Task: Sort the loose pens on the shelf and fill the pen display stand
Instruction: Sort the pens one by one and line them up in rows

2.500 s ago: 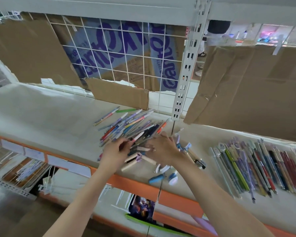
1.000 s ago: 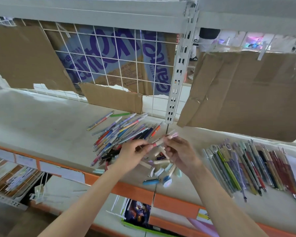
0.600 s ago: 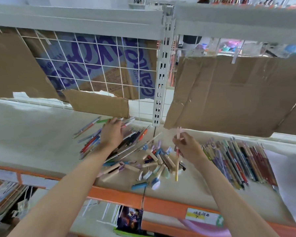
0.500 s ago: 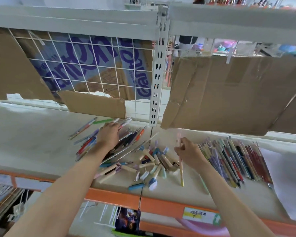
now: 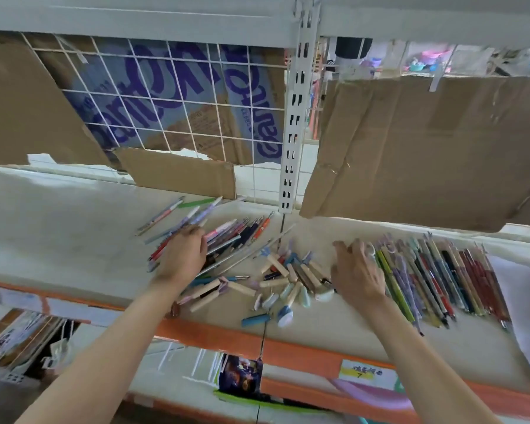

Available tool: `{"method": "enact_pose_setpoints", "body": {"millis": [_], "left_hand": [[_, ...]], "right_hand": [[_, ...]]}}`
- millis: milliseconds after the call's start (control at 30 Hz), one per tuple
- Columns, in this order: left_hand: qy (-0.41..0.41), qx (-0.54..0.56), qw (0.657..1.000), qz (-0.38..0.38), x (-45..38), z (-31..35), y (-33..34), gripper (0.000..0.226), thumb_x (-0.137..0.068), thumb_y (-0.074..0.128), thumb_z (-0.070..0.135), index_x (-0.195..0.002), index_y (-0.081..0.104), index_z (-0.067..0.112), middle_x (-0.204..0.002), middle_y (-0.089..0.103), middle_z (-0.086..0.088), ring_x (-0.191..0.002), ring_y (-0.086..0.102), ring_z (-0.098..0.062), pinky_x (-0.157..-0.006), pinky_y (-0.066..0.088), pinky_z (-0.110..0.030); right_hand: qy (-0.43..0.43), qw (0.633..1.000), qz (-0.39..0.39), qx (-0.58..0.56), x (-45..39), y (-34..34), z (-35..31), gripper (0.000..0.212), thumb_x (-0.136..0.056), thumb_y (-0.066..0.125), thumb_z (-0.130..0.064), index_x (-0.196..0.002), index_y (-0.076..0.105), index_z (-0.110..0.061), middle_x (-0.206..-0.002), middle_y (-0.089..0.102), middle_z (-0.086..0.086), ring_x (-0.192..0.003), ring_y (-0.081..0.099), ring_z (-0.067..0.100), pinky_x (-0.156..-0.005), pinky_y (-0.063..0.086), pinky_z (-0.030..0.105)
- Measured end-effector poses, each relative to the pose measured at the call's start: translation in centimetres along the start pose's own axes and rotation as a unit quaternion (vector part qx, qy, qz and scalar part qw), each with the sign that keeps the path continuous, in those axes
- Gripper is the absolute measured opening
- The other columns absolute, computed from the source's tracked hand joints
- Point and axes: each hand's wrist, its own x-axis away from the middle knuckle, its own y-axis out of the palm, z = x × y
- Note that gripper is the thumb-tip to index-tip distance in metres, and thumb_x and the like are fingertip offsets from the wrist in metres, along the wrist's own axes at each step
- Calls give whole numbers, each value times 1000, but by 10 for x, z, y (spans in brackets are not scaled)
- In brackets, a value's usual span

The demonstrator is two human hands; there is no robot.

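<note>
A loose pile of mixed pens [image 5: 227, 237] lies fanned out on the pale shelf [image 5: 58, 234]. My left hand [image 5: 184, 255] rests flat on the pile's left part, fingers straight. In front of the pile is a scatter of short wooden-bodied pens and caps [image 5: 288, 276]. To the right, a sorted row of pens [image 5: 441, 276] lies side by side. My right hand [image 5: 355, 270] hovers at the row's left edge with fingers spread, holding nothing that I can see. No pen display stand is in view.
Torn cardboard sheets [image 5: 426, 148] hang behind the shelf on a wire grid. A white slotted upright [image 5: 294, 117] stands behind the pens. A white sheet [image 5: 527, 301] lies at the far right. The shelf's orange front edge [image 5: 214, 335] runs below; a lower shelf holds goods.
My right hand carried a pink pen from the middle to the sorted row and no longer holds it. My left hand stayed on the mixed pile.
</note>
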Motion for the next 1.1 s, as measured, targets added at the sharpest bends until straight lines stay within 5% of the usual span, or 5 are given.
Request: {"method": "enact_pose_setpoints", "body": {"millis": [367,533,767,967,1100], "left_hand": [[-71,142,987,27,51,-16,-20,10,-92,54,8,-97,61,3,-85,67,-15,-75,61,-34,-61,39,-32],[-125,182,975,27,66,-20,-27,9,-93,55,13,-95,61,7,-85,67,-8,-79,60,-28,-67,44,-33],[-167,256,952,33,78,-18,-32,6,-91,58,16,-88,61,20,-80,62,9,-72,56,-4,-61,36,-5],[-151,292,944,15,82,-9,-36,9,-91,58,23,-83,61,26,-61,61,13,-56,56,-2,-53,39,-10],[-105,323,941,-3,79,11,-37,15,-92,57,27,-79,58,35,-69,60,15,-60,53,1,-55,38,-10]], "right_hand": [[-400,895,-22,-196,15,38,-117,24,-91,57,-11,-114,66,-10,-113,62,7,-111,51,25,-96,40,34],[-377,904,-80,-183,7,48,-130,26,-93,56,-24,-116,64,-16,-122,50,1,-119,36,16,-100,34,29],[-290,882,-123,-352,-1,34,-122,5,-86,65,-13,-89,62,-16,-91,66,3,-89,61,17,-78,46,28],[-45,719,-191,-667,-1,18,-103,16,-81,65,5,-78,52,-4,-74,58,10,-66,55,14,-60,47,18],[-113,757,-217,-605,10,12,-104,13,-80,66,2,-82,54,-4,-76,60,3,-69,58,8,-64,47,17]]}}
